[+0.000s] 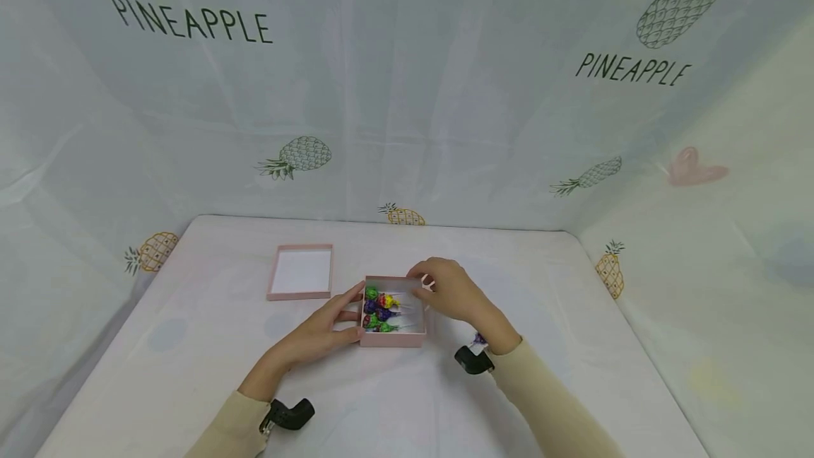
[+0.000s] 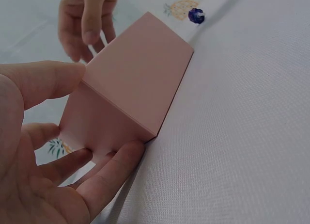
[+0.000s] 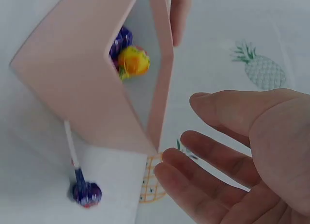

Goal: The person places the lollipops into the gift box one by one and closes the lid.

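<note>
My left hand (image 1: pixel 327 327) holds the left end of a pink open-topped box (image 1: pixel 393 340); in the left wrist view, thumb and fingertips press its near end wall. Inside, wrapped lollipops (image 1: pixel 379 309) in green, purple and yellow lie with their heads at the left and sticks pointing right. Over the box's right rim hovers my right hand (image 1: pixel 448 290), fingers loosely bent and parted. The right wrist view shows nothing between its thumb and fingers. A single purple lollipop (image 3: pixel 87 194) lies on the table outside the box, largely hidden behind the right wrist in the head view.
A shallow pink lid (image 1: pixel 299 296) with a white inside lies behind and left of the box. Both stand on a white-covered table (image 1: pixel 222 345). Behind the table hangs a pineapple-print curtain (image 1: pixel 407 104), which also runs along the sides.
</note>
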Tool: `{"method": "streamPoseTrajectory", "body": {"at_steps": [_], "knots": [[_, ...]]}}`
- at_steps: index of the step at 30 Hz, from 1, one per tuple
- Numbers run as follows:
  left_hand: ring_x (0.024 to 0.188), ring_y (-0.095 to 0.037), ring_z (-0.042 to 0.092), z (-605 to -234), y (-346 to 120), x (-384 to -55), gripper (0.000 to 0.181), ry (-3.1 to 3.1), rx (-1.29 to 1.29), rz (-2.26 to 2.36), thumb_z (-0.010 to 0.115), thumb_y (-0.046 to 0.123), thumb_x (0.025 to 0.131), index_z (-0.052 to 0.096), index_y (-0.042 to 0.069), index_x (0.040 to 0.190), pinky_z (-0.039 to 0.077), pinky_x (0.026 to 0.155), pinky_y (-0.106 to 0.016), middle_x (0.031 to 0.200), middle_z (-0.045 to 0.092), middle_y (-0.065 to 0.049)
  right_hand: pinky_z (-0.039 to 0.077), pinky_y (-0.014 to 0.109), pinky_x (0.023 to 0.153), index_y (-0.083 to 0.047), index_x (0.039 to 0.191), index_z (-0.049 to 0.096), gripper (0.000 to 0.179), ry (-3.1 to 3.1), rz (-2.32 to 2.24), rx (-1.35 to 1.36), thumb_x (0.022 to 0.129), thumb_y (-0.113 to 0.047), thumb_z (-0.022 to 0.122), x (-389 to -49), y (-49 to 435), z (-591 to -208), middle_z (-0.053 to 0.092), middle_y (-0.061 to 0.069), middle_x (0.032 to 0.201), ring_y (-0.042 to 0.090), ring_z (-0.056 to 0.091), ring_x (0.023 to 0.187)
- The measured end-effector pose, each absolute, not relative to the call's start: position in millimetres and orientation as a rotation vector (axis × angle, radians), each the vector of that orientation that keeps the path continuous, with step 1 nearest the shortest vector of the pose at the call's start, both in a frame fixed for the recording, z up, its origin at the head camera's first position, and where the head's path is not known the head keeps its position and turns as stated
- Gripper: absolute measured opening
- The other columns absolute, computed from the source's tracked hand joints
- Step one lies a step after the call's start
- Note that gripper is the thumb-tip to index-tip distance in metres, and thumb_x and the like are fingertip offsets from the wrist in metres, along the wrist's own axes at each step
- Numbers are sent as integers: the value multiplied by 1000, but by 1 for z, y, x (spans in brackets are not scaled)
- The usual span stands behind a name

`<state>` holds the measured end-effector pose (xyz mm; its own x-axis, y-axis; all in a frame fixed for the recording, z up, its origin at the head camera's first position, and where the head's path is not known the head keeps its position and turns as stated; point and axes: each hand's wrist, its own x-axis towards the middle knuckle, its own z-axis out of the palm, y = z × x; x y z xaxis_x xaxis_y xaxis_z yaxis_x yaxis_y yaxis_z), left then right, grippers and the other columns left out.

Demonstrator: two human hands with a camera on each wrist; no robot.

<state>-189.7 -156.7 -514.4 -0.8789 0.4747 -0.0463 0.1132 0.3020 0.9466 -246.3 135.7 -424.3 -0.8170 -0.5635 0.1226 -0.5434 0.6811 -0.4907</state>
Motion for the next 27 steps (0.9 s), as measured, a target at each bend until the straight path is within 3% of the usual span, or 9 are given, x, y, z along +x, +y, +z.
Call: {"method": "streamPoseTrajectory", "body": {"at_steps": [13, 27], "knots": [[143, -37, 53, -516, -156, -190, 87, 2265, 529, 1600, 73, 27, 103, 21, 25, 172, 44, 113, -58, 171, 30, -15, 60, 41, 82, -1, 119, 76, 25, 2926, -824, -803, 95, -7, 78, -255, 180, -432, 76, 16, 115, 24, 73, 93], [143, -37, 53, -513, -157, -188, 87, 2267, 532, 1597, 74, 28, 102, 20, 26, 172, 42, 115, -60, 171, 31, -14, 57, 37, 71, -5, 113, 78, 23, 2966, -805, -517, 94, -17, 82, -265, 181, -473, 76, 9, 95, 19, 69, 80]]}}
